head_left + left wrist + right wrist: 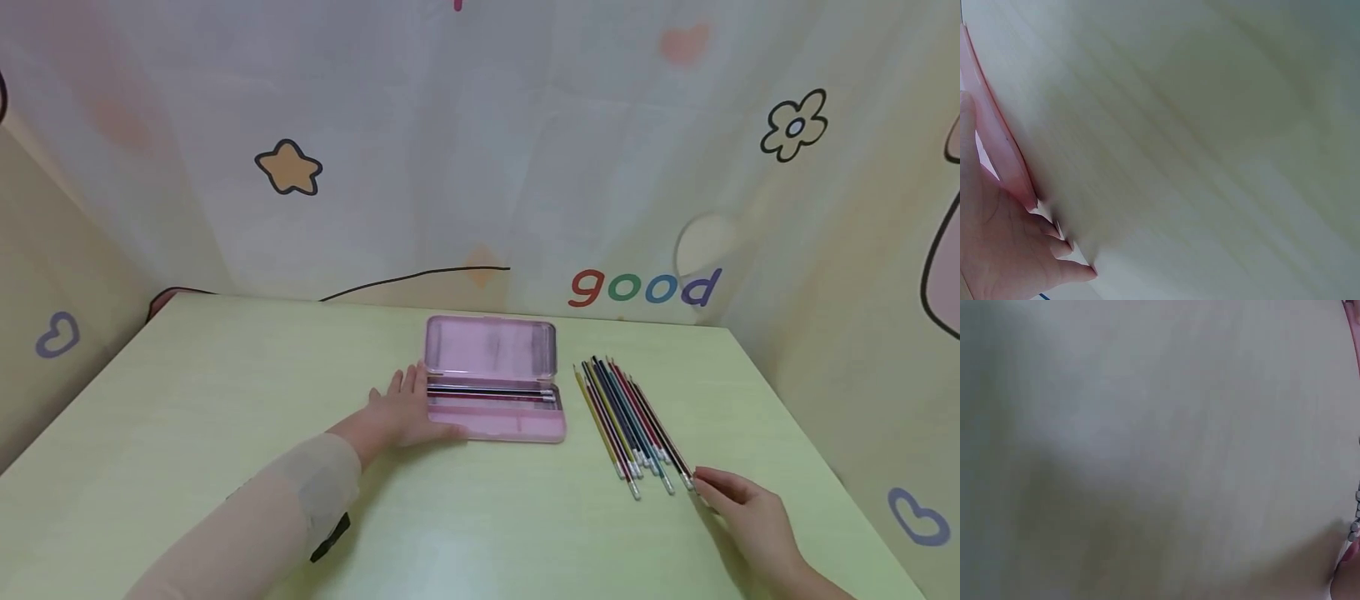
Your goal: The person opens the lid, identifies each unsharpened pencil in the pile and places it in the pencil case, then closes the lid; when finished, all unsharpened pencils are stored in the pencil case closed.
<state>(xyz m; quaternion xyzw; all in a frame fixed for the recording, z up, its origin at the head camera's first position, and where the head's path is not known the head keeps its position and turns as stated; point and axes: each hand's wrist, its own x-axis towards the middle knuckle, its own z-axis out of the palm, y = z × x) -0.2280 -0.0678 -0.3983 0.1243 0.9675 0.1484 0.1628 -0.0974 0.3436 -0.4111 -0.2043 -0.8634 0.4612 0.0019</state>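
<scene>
A pink pencil case lies with its lid raised at the back. A few pencils lie lengthwise in its rear compartment. My left hand rests against the case's left end, thumb along the front edge and fingers extended; the left wrist view shows its fingertips on the table past the corner. To the right, several pencils lie in a loose bundle, eraser ends towards me. With thumb and forefinger my right hand pinches the eraser end of the rightmost dark pencil. The right wrist view barely catches this hand.
The pale yellow table meets a printed cloth backdrop at the back and on both sides. The table's right edge runs close beside my right hand.
</scene>
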